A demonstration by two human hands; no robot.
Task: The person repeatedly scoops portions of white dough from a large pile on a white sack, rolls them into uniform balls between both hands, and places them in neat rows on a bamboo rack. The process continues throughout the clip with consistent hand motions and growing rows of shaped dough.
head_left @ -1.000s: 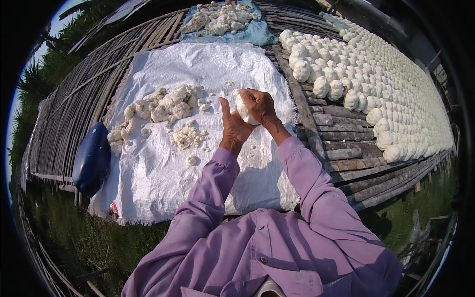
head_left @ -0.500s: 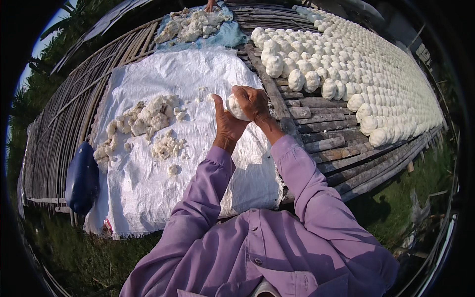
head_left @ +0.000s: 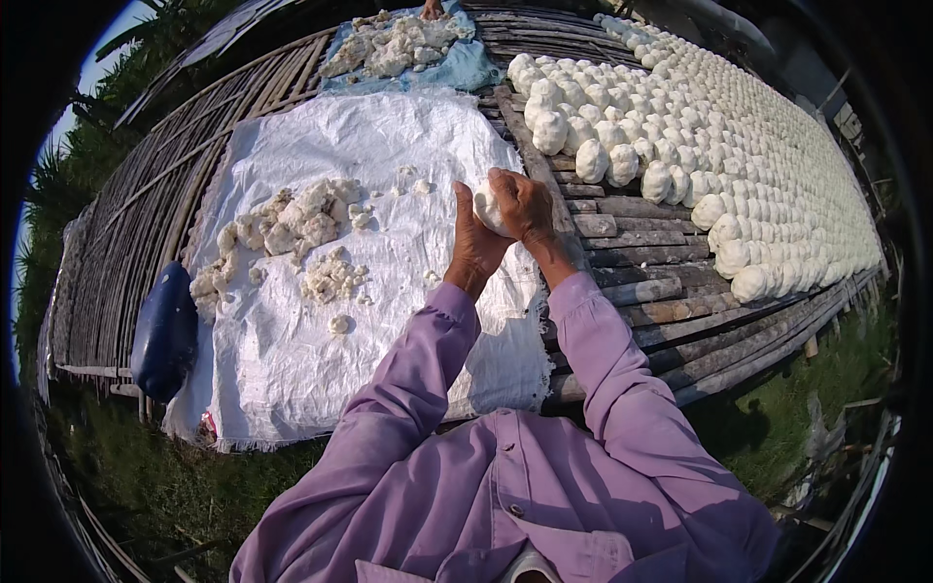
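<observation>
Between my two hands, above the right part of a white woven sheet [head_left: 408, 340], is a rounded white dough-like lump [head_left: 489, 210]. My left hand [head_left: 474, 243] cups it from the left and below, thumb side up. My right hand [head_left: 528, 212] wraps its curled fingers over the right side and top, hiding much of it. On the sheet to the left lies a crumbly off-white mass [head_left: 306, 219]. Nearer are small broken crumbs [head_left: 332, 277] and a single small piece [head_left: 339, 325].
Rows of shaped white lumps [head_left: 671, 126] cover the bamboo slats [head_left: 641, 233] at the right. A dark blue container [head_left: 163, 330] lies at the sheet's left edge. At the far end, another person's hand [head_left: 431, 9] reaches over more white mass on a blue sheet [head_left: 476, 68].
Both hands have shifted a little to the right, still around the lump. My right hand now covers more of it. The view has also moved slightly.
</observation>
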